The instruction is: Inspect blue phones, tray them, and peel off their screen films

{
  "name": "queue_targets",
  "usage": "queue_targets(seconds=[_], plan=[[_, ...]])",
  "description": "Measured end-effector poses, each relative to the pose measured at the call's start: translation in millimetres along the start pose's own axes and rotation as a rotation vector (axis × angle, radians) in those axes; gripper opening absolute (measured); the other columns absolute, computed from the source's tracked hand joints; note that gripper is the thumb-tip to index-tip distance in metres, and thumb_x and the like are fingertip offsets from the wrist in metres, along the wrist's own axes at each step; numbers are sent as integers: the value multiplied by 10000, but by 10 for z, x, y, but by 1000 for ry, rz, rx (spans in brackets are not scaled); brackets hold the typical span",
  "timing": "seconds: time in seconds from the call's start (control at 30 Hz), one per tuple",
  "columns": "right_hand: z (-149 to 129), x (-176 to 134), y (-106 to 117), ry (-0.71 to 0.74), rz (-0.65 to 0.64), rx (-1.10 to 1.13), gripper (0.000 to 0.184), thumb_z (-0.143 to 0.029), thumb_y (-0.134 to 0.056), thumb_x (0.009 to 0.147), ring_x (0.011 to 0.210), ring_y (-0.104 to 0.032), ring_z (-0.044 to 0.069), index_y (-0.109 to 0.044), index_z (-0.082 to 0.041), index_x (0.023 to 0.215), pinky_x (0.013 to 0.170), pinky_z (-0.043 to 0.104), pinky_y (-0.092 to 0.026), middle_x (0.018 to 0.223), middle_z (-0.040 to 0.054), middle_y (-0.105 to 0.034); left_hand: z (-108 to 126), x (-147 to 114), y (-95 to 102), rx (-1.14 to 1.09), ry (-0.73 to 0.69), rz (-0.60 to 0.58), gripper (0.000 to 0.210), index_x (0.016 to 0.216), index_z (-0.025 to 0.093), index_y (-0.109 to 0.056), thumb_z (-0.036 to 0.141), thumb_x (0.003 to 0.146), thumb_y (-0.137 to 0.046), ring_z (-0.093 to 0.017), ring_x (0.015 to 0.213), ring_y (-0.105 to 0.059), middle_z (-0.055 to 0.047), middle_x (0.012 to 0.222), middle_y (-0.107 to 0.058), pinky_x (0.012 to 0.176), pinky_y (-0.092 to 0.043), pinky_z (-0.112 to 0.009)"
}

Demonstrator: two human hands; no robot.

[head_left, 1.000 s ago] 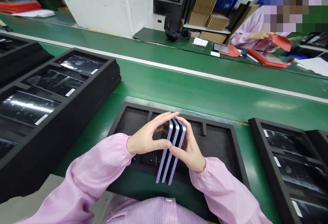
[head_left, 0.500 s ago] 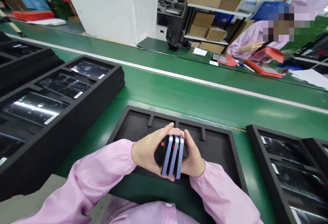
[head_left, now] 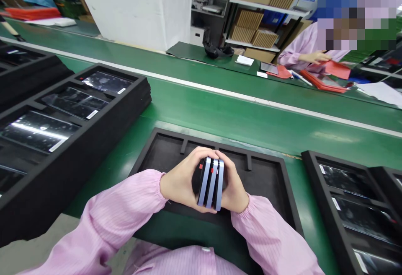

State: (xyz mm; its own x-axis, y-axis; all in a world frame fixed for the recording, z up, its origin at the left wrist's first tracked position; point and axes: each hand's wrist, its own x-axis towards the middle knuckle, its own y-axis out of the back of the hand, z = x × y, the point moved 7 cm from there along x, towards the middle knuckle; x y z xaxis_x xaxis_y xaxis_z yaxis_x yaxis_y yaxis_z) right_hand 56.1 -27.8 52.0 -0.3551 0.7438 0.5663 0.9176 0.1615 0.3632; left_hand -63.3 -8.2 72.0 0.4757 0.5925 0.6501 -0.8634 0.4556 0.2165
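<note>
Three smartphones (head_left: 211, 183) with bluish metal edges stand on edge side by side between my hands, small red tabs showing near their tops. My left hand (head_left: 181, 181) wraps round them from the left. From the other side, my right hand (head_left: 233, 185) presses against the stack, its fingertips meeting the left ones at the top. Beneath them lies a black foam tray (head_left: 266, 178) with low dividers along its far side. Part of the tray is hidden by my hands and sleeves.
A tall stack of black foam trays (head_left: 103, 141) holding phones in clear film is at left. Another such tray (head_left: 323, 208) stands at right. Across the green bench, a co-worker's hand (head_left: 314, 57) is by red pouches (head_left: 323, 81). A black strap-like object (head_left: 218, 50) lies at the back.
My hands have closed in round the three phones, fingertips now together over the top. The stack has risen slightly in view. The co-worker's hand has shifted a little.
</note>
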Motion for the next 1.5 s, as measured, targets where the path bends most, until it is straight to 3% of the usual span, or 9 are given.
queue_targets(seconds=[0.33,0.63,0.87,1.0,1.13,1.23,1.33,1.43,1.5], plan=[[-50,-14,-11,54,-17,-7,979,-427,-841,708,1257,-506,306,-270,-308,1493,1071,456,-447,1381,116,-471,45,-50,-33,14,-115,4,972,1312,244,-401,490,510,-892,-275,1078,-532,-102,1161,-489,966,-476,-415],[-60,13,12,77,9,6,982,-402,-840,715,1272,-497,273,-272,-265,1504,1085,396,-444,1390,112,-463,30,-12,-28,21,-73,11,930,1297,240,-406,432,524,-887,-275,1075,-536,-106,1164,-497,943,-487,-420],[-60,11,30,64,21,-40,978,-445,-824,726,1257,-512,296,-265,-282,1511,1061,434,-469,1391,110,-472,41,-7,-26,46,-62,5,914,1311,233,-398,441,553,-866,-277,1092,-539,-114,1175,-506,957,-489,-415],[-63,-33,25,109,3,-98,980,-482,-802,745,1256,-514,309,-239,-304,1527,1059,454,-474,1387,100,-482,100,-21,-30,82,-141,-20,947,1326,215,-381,494,560,-864,-289,1099,-564,-130,1164,-534,956,-496,-413],[-37,-110,-34,121,-35,-158,1052,-491,-775,776,1257,-518,322,-100,-308,1562,1038,463,-491,1398,117,-473,182,-75,-71,225,-257,-42,942,1321,175,-382,607,601,-810,-323,1129,-592,-172,1179,-596,1085,-384,-496],[-36,-93,-44,64,-109,-124,1093,-430,-775,787,1320,-452,325,-17,-303,1566,1088,475,-437,1458,123,-403,223,-108,-72,287,-284,23,825,1311,142,-397,549,692,-761,-303,1127,-609,-188,1158,-624,1076,-398,-480],[-27,-45,15,-33,-317,-82,1135,-347,-819,727,1431,-261,338,-54,-299,1564,1169,503,-306,1557,112,-227,326,-148,-71,346,-387,101,671,1256,100,-446,472,766,-712,-249,1080,-628,-176,1075,-653,992,-482,-390],[125,-76,134,-303,-501,111,1072,-323,-787,747,1465,-166,314,-88,-288,1559,1185,511,-242,1588,107,-143,479,-202,-169,520,-588,85,298,1083,131,-550,345,880,-592,-197,1028,-639,-110,989,-691,937,-507,-318],[279,-109,217,-542,-421,323,980,-393,-714,819,1442,-250,285,-74,-283,1553,1160,504,-284,1565,125,-216,586,-253,-244,595,-734,93,101,926,200,-598,283,901,-547,-165,995,-643,-40,964,-707,884,-519,-272]])
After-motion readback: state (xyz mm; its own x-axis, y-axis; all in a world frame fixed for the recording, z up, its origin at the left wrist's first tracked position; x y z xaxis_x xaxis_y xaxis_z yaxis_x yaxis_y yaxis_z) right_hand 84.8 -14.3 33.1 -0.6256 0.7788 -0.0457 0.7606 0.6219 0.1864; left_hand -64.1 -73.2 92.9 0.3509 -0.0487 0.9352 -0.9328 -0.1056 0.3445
